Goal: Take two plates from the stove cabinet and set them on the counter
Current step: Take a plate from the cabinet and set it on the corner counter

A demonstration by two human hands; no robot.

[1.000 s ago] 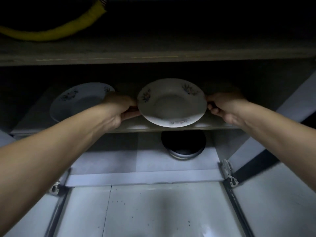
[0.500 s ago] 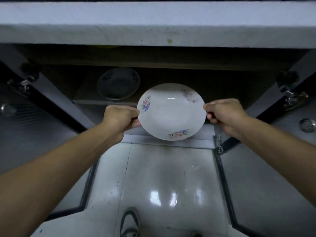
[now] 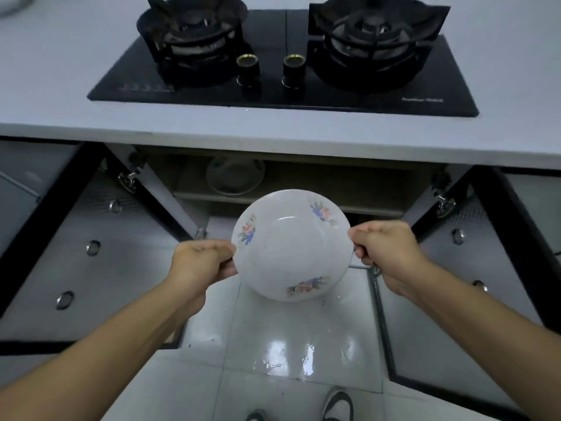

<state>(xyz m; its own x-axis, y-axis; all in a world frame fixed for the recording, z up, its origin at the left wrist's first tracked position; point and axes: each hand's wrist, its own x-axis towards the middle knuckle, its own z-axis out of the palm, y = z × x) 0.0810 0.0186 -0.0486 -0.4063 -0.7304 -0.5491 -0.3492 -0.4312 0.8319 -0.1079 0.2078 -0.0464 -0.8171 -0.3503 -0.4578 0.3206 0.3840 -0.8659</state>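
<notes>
I hold a white round ceramic plate with small pink and blue flower sprigs on its rim (image 3: 291,247) between my two hands, in the air in front of the open cabinet and above the glossy pale tiled floor (image 3: 291,354). My left hand (image 3: 202,262) is clamped on the plate's left edge, thumb on top of the rim and fingers curled beneath it. My right hand (image 3: 384,249) is clamped on the opposite edge in the same way, knuckles up. The plate is tilted a little, its hollow facing up toward me, with its near rim lower than its far rim

Beyond my left hand, on the shelf inside the cabinet, a second pale round plate (image 3: 235,176) lies flat in the shadow; its pattern is too dim to tell. Past both hands and higher up runs the light grey stone surface (image 3: 76,86), and the plate is not on it. Set into that surface is a black glass two-burner gas stove (image 3: 282,56) with two black knobs near its front edge. The grey cabinet doors stand swung open, one out beyond my left hand (image 3: 91,253) and one out beyond my right hand (image 3: 473,299). Below my wrists, nearest to me, the toes of my shoes (image 3: 338,405) show on the tiles
</notes>
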